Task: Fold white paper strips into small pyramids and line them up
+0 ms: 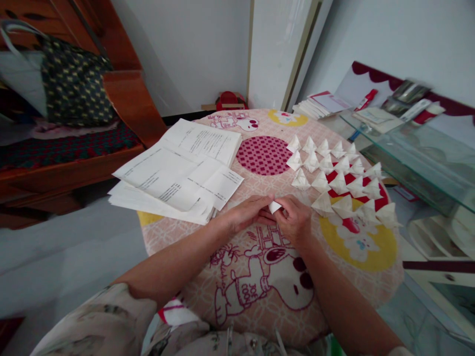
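Note:
My left hand point(249, 211) and my right hand point(295, 217) meet over the middle of a round table with a pink cartoon cloth point(260, 277). Both pinch one small folded piece of white paper point(275, 206) between their fingertips. Just right of my hands, several folded white paper triangles point(339, 180) stand in rows on the cloth. A stack of printed paper sheets point(178, 170) lies to the left, hanging over the table's edge.
A glass shelf unit point(419, 158) with papers and a red pen on top stands to the right. A wooden bench point(67, 163) with a patterned bag point(74, 84) is at the left. A red object point(230, 100) sits on the floor behind the table.

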